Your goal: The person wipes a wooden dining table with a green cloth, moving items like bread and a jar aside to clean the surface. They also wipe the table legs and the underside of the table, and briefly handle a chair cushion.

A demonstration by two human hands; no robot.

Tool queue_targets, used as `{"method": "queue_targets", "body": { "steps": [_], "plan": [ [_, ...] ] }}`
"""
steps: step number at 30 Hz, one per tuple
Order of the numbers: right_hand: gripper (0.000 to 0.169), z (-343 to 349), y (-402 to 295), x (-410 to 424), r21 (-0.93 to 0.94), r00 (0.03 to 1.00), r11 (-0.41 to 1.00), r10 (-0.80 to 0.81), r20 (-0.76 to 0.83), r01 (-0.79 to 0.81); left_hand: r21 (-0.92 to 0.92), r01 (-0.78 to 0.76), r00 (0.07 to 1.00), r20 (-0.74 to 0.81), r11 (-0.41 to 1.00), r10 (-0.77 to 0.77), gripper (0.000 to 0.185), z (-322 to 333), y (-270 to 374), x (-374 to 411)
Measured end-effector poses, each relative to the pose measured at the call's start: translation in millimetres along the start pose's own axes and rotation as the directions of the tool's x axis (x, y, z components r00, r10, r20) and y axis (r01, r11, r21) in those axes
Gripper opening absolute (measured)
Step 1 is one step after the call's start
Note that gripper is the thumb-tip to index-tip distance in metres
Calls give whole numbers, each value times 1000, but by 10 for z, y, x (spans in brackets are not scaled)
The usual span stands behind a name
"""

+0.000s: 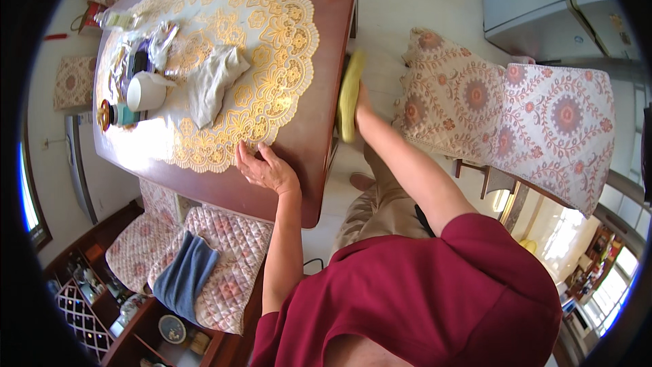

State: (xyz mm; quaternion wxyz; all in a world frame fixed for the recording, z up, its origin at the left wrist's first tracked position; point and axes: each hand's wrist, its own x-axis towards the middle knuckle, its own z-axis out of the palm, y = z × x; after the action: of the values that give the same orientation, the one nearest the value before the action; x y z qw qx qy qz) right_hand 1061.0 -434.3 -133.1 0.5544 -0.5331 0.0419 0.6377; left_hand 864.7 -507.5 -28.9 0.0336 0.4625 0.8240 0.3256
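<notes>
My left hand touches the rim of a gold-patterned lace table mat, its fingers slightly bent and nothing visible in them. At the side edge of the dark red wooden table, my right hand holds a yellow-green cloth. The cloth is slightly blurred and covers most of the fingers. On the mat lie a crumpled grey cloth, a white paper roll and clear plastic wrapping. A clear bottle lies near the far left edge.
A chair with a floral quilted cover stands to the right of my right arm. Left of my left arm is another quilted chair with a blue-grey cloth on it. A grey refrigerator is at the upper right.
</notes>
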Motion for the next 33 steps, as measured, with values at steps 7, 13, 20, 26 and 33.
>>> {"method": "queue_targets", "body": {
  "steps": [7,13,20,26,33],
  "plan": [
    [56,30,123,-350,-185,987,970,-148,62,157,-117,-339,912,203,934,356,54,-156,331,-40],
    [53,236,-312,544,247,998,968,-49,28,40,-24,-640,635,547,768,546,56,136,596,-36],
    [43,794,-2442,2536,-282,854,823,-519,-23,493,-15,-652,611,582,758,537,56,171,657,7],
    [47,848,-2015,1992,98,922,922,-382,64,375,13,-656,612,595,755,521,56,178,606,-18],
    [31,102,267,972,-60,847,846,-525,84,530,-37,-681,588,568,732,576,56,182,622,6]
  ]
}}
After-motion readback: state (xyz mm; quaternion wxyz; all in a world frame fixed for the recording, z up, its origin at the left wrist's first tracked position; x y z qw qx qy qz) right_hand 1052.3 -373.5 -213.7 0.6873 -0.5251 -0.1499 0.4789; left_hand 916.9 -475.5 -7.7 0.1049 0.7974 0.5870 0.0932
